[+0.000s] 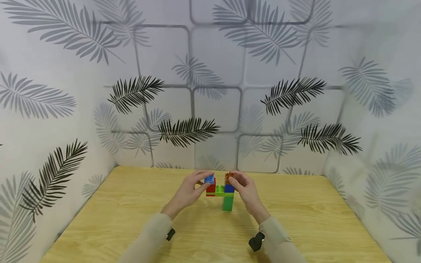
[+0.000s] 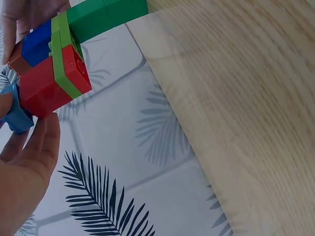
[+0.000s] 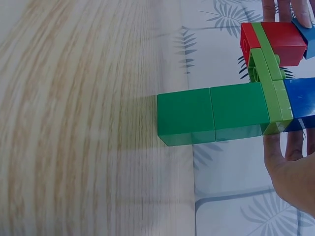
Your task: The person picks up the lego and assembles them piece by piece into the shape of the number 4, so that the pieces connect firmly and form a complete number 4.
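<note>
A toy block structure stands on the table, with two stacked green bricks (image 3: 211, 115) as its column. Across the column's top lies a lime green layer (image 1: 220, 190) that juts out to the left. On its left end sits a red brick (image 2: 42, 88), with a smaller red piece (image 2: 76, 71) beneath. My left hand (image 1: 190, 189) pinches a light blue brick (image 1: 209, 179) on top of the red brick, thumb in front and fingers behind. A dark blue brick (image 1: 229, 188) rises over the column, capped by an orange-brown brick (image 1: 229, 176) that my right hand (image 1: 247, 191) grips between thumb and fingers.
The wood-grain table (image 1: 131, 219) has its far edge just behind the structure. Leaf-patterned cloth walls (image 1: 217, 54) enclose the back and both sides. Black wrist cameras (image 1: 256, 241) are strapped at both sleeves.
</note>
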### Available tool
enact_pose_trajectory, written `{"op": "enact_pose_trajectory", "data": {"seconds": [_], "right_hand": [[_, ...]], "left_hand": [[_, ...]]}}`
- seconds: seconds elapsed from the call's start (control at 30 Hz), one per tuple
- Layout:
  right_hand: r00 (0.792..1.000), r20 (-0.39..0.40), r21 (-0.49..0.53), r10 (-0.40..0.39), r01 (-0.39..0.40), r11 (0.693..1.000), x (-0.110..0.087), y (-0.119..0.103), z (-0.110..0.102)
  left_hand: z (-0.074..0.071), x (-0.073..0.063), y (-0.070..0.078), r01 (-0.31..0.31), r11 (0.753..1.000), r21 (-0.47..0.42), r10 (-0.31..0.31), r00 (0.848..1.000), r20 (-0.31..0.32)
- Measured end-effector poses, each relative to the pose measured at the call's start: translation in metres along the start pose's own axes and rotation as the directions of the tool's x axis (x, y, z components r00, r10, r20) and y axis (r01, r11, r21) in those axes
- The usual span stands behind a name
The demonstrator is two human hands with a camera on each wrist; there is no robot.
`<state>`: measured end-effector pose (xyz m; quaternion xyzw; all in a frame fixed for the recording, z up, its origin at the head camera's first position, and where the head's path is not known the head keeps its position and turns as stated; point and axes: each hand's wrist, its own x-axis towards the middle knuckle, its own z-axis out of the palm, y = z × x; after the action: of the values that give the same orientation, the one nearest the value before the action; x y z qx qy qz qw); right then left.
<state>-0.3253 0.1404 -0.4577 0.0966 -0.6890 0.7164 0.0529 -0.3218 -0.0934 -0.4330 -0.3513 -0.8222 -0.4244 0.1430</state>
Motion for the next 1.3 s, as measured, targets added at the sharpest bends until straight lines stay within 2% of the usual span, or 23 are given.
{"op": "enact_pose_trajectory", "data": {"seconds": [0.43,0.7,0.9,0.97,1.07,1.2,1.3], "right_hand": [[1.0,0.019,0.018,0.003,-0.003,1.0,0.0003,-0.0022,-0.0004],[1.0,0.015,-0.006,0.011,-0.011,1.0,0.0004,-0.0024,-0.0016],[1.0,0.018,-0.005,0.009,-0.009,1.0,-0.001,-0.0018,-0.0007],[1.0,0.016,-0.006,0.009,-0.009,1.0,-0.0012,-0.0022,-0.0007],[1.0,0.019,-0.012,0.011,-0.011,1.0,-0.0013,-0.002,-0.0006],[1.0,0.015,-0.007,0.01,-0.01,1.0,-0.0022,-0.0023,-0.0003],[1.0,0.011,-0.006,0.009,-0.009,1.0,-0.0025,-0.0026,-0.0001]], "left_hand": [[0.0006,0.0033,0.0002,0.026,0.996,0.085,-0.03,0.999,0.039],[0.0007,0.0036,-0.0016,-0.012,0.99,0.144,0.002,0.998,0.067],[-0.0002,0.0009,-0.0014,-0.077,0.963,0.257,0.062,0.996,0.067],[-0.0002,0.0009,-0.0003,-0.08,0.96,0.269,0.065,0.996,0.065],[0.0002,0.0011,0.0001,-0.065,0.968,0.241,0.052,0.997,0.062],[0.0022,0.0,-0.0011,-0.002,0.992,0.128,-0.008,0.997,0.074],[0.004,-0.0017,-0.0033,0.057,0.997,0.045,-0.061,0.994,0.094]]}}
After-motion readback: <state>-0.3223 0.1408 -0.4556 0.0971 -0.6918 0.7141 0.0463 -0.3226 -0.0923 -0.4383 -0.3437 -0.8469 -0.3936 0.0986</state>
